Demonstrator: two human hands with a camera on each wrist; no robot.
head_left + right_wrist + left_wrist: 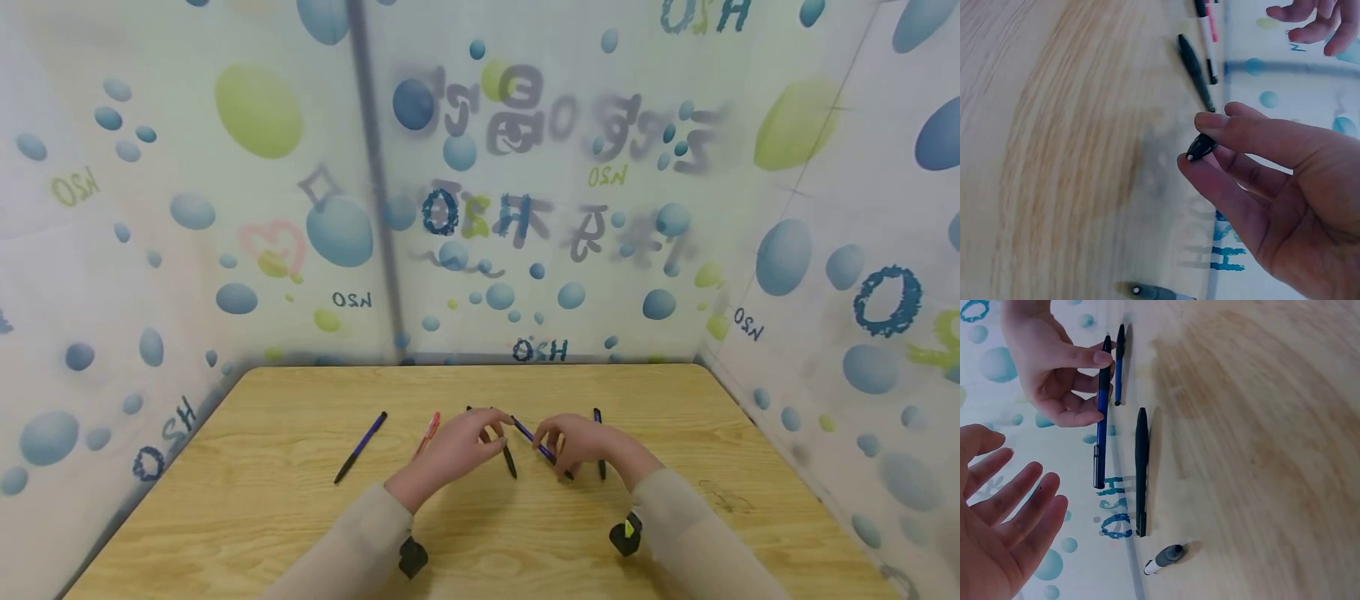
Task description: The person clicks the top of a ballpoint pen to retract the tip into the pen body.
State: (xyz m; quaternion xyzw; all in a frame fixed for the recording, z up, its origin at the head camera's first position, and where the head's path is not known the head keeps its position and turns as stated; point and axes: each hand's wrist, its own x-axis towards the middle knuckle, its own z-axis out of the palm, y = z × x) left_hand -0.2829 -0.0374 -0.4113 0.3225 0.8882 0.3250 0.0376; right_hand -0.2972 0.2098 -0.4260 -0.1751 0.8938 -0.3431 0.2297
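Observation:
A blue pen (524, 429) with a black grip end is pinched between the thumb and fingers of my right hand (573, 442). In the left wrist view the same blue pen (1102, 419) stands out clear of the fingers, its clip showing. My left hand (459, 446) holds nothing; its fingers are spread and relaxed in the left wrist view. A black pen (510, 460) lies on the table between the two hands. Just beyond my right hand rests another dark blue pen (602, 462).
On the wooden table (247, 500), a blue pen (362, 446) lies far left and a red pen (430, 433) beside my left wrist. A white pen with dark ends (1208, 47) lies near the black one. A printed curtain (450, 275) hangs behind the table's far edge.

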